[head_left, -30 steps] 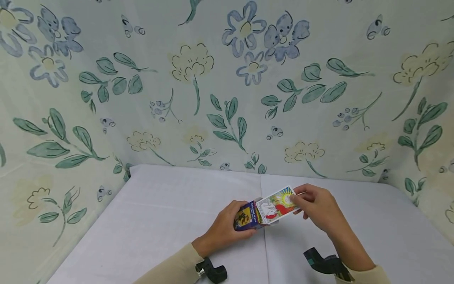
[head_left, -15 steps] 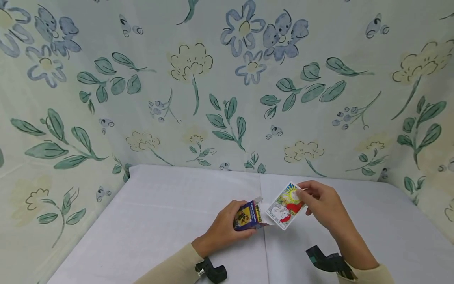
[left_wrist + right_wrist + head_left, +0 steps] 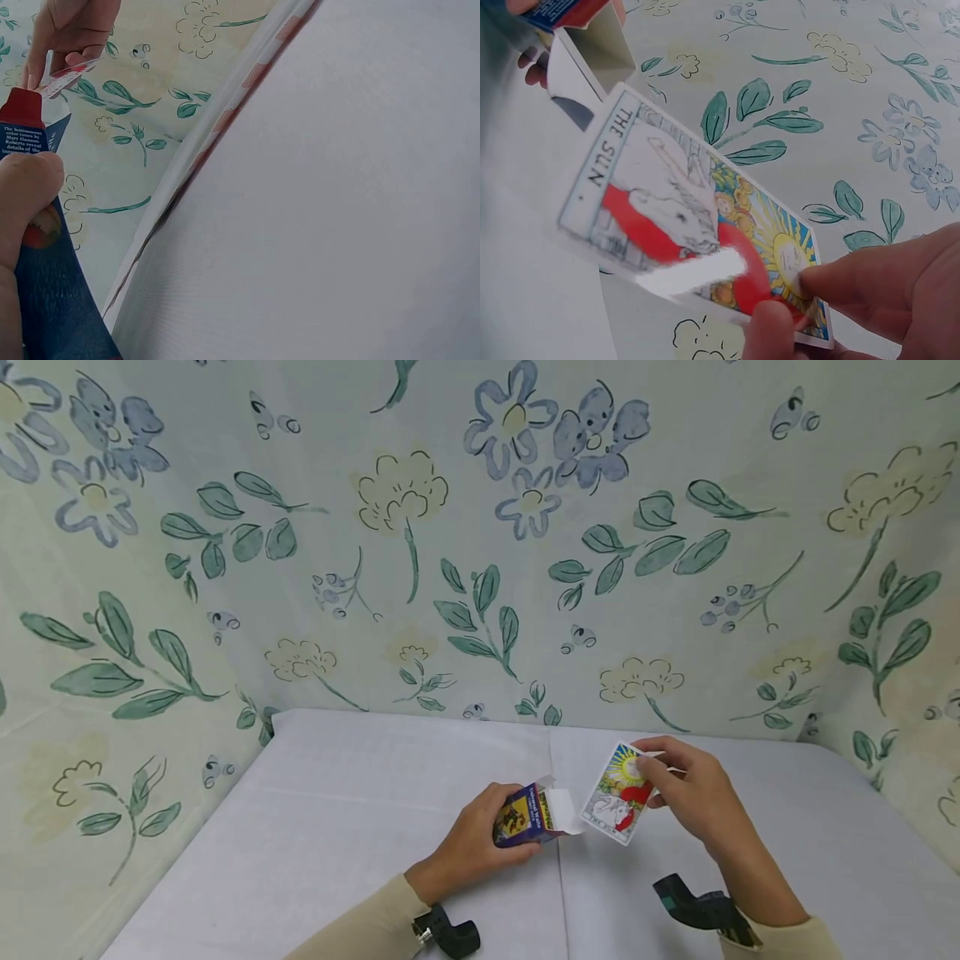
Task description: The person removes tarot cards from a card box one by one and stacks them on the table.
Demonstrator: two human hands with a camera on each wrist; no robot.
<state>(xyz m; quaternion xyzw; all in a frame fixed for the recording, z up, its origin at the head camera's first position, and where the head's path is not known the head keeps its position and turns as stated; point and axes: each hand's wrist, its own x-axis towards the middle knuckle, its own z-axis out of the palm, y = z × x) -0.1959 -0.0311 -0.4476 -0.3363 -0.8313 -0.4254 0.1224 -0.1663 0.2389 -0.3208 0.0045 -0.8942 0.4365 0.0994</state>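
My left hand [image 3: 476, 835] grips a small blue card box [image 3: 519, 818] with a yellow picture on its front. The box's white flaps stand open toward the right, and in the right wrist view the white inside [image 3: 604, 49] shows. My right hand [image 3: 693, 785] pinches a tarot card [image 3: 618, 793] by its upper right edge, apart from the box. "THE SUN" is printed along the card's lower end, with a sun, a red shape and a white horse above it. Whether more cards lie behind this one I cannot tell.
A white cloth covers the table [image 3: 360, 793], with a seam running near its middle. Behind it hangs a flower-patterned curtain [image 3: 405, 635]. Black camera mounts sit on the left wrist [image 3: 450, 935] and the right wrist [image 3: 697, 906].
The right hand has drawn the tarot card out of the box mouth and moved it right, turning it more upright. The left hand and the box have stayed nearly still.
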